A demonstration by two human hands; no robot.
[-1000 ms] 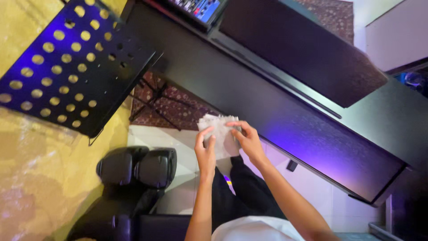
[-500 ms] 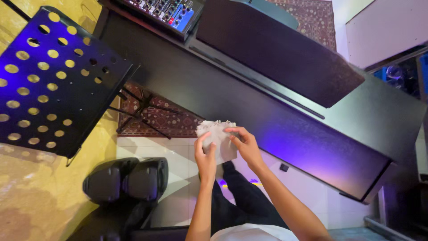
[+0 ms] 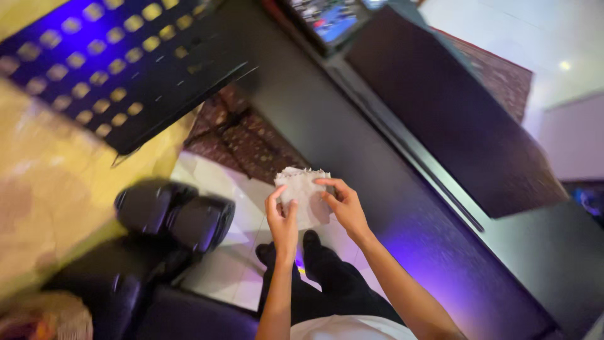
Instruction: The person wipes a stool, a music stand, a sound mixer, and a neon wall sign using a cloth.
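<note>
I see one white cloth [image 3: 303,192], folded approx square w/ a crumpled, frayed-looking top edge. It's held up in the air, roughly flat-on to the cam, pinched btwn left hand [image 3: 282,220] on its left edge and right hand [image 3: 343,204] on its right. It hangs above the floor, just beside the front edge of the black desk [image 3: 377,157], not touching it.
</note>
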